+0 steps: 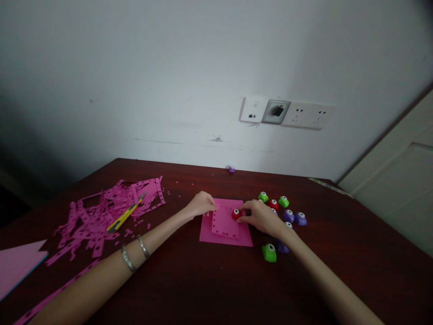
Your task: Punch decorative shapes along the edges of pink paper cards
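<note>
A smaller sheet of pink paper (223,222), with small cut-out holes along its left and bottom edges, lies over a larger pink sheet (246,240) on the dark table. My left hand (202,204) pinches the upper left corner of the smaller sheet. In my right hand (259,215), a red craft punch (236,214) is held between thumb and fingers at that sheet's right edge. Beside and partly behind the right hand stand several other craft punches, among them a green one (269,253), a purple one (300,219) and another red one (274,205).
Pink paper scraps (101,212) are heaped on the left, with a yellow utility knife (126,214) on them. Stacked sheets (20,266) lie at the far left edge. A small purple punch (232,169) sits by the wall, below the sockets (306,115).
</note>
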Tool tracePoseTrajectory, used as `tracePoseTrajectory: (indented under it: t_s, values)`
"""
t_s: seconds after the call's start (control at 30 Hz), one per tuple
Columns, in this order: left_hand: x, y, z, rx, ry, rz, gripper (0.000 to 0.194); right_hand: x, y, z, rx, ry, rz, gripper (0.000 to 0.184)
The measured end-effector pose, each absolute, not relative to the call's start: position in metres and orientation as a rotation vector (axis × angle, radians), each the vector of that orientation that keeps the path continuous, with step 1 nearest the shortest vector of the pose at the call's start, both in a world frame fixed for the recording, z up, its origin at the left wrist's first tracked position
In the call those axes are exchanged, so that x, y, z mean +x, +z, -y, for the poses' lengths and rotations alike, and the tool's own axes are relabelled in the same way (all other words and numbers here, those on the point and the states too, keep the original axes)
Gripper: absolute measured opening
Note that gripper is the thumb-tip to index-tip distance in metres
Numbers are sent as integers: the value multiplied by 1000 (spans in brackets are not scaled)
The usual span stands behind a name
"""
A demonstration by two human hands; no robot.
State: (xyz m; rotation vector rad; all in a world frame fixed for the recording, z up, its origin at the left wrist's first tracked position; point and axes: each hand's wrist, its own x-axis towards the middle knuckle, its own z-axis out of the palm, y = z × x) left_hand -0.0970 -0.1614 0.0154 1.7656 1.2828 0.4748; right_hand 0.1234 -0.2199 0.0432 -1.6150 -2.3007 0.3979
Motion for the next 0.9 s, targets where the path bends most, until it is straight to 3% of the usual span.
tracePoseTrajectory:
  t_s: [0.2, 0.4, 0.67, 0.9]
  values:
    - [-91, 21, 179, 2299, 546, -1447, 36, 126, 43, 219, -1590, 408, 2341, 21]
    - [-91, 28, 184, 2433, 387, -1094, 43, 133, 40, 216, -1558, 417, 2352, 27]
    - [-92, 17, 175, 2423, 350, -1038, 45, 130, 43, 218, -1556, 453, 2348, 20]
    - [-92, 20, 176, 2421, 357, -1014, 45, 131, 45, 218, -1547, 481, 2341, 24]
